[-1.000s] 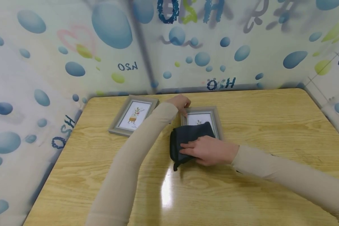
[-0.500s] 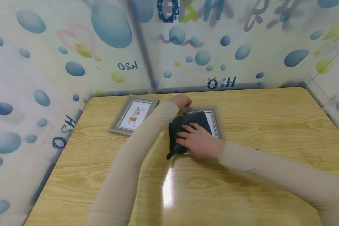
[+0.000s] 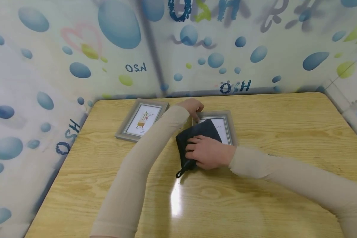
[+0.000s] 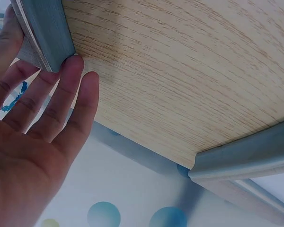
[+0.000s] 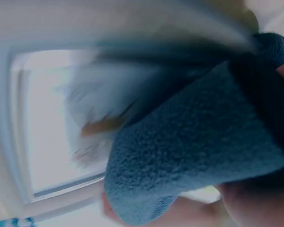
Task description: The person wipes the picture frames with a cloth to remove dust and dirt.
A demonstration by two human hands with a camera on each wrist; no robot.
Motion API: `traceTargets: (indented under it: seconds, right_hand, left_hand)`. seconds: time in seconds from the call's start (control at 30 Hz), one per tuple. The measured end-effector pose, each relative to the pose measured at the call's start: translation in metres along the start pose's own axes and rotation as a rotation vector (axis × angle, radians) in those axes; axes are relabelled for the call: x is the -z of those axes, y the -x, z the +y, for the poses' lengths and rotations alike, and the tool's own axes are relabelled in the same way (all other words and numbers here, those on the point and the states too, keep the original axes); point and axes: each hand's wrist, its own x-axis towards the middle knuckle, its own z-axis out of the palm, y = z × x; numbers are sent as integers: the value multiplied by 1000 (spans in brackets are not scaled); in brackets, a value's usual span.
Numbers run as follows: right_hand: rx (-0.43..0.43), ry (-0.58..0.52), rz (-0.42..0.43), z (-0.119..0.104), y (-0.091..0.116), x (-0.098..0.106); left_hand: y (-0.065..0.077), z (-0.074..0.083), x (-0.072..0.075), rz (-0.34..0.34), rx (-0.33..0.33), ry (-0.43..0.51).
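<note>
A grey picture frame [image 3: 228, 124] lies on the wooden table, its plant print partly covered. My left hand [image 3: 191, 106] holds its far left corner; in the left wrist view, the fingers bend around the frame's edge [image 4: 49, 33]. A dark folded cloth [image 3: 184, 140] with a hanging loop lies across the frame's near left part. My right hand [image 3: 209, 152] grips this cloth from above with bent fingers. The right wrist view shows the fleecy cloth [image 5: 194, 137] over the framed print, blurred in places.
A second grey frame [image 3: 125, 127] with a plant-pot print lies to the left, partly behind my left sleeve [image 3: 142, 162]. The wooden table [image 3: 285, 132] extends right and toward me. Behind it stands a wall [image 3: 172, 59] with blue and green drops.
The right hand first moved the cloth up and left over the frame, then drew it slightly back toward me, its fingers now more bent. The left hand stays at the frame's corner.
</note>
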Motion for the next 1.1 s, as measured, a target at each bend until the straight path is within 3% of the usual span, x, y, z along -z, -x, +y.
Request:
traceTargets:
  seconds: [0.13,0.23,0.43,0.57,0.67,0.83,0.97,1.1]
  right_hand:
    - [77,45,33,-22,8,0]
    - [79,41,39,-27,9,1]
    - [-21,-47,0,-5,0,0]
    - [-125,-64,31,17,-5,-5]
    - [-152,-68,40,26,-5,-9]
    - [-45,-131,45,17,4,-7]
    - [64,-200,56,0,20,-6]
    - [52,-271,86,-7,35,-7]
  left_hand:
    - [-4,-4,-1,4,-17,4]
    - [-5,-6,-1,13,-21,-4]
    - [-6,-7,-3,13,-5,-4]
    - [-5,-4,-4,7,11,11]
    - [-4,-2,-6,14,10,7]
    - [-5,-4,-6,25,25,0]
    - [-4,-5,-7,17,51,53]
    - [3,-6,-10,14,54,34]
